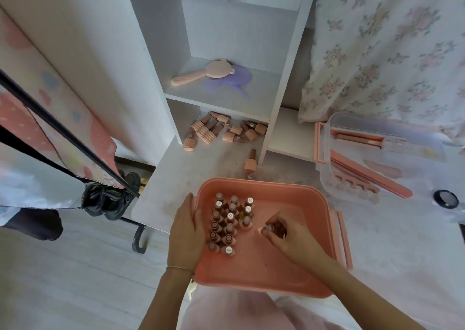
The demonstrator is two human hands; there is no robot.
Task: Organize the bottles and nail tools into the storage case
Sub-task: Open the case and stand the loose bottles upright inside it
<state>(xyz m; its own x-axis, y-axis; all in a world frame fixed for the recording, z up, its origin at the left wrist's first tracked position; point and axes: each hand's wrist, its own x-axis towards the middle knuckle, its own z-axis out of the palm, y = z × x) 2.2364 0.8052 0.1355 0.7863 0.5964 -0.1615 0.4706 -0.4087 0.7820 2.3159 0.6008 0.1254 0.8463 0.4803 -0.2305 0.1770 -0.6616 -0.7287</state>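
A pink storage case (264,277) lies in front of me with several small nail polish bottles (230,219) standing upright in rows at its left side. My left hand (185,234) rests flat against the case's left wall beside the rows. My right hand (286,231) pinches one bottle (270,227) by its cap inside the case, right of the rows. More bottles (221,129) lie scattered under the white shelf, and one bottle (250,163) lies alone near the case's far edge.
A clear tray with a pink lid (357,153) at the right holds nail files and toe separators. A pink hand mirror (201,74) and purple comb lie on the white shelf. A small dark jar (446,199) sits far right. A black rack stands at left.
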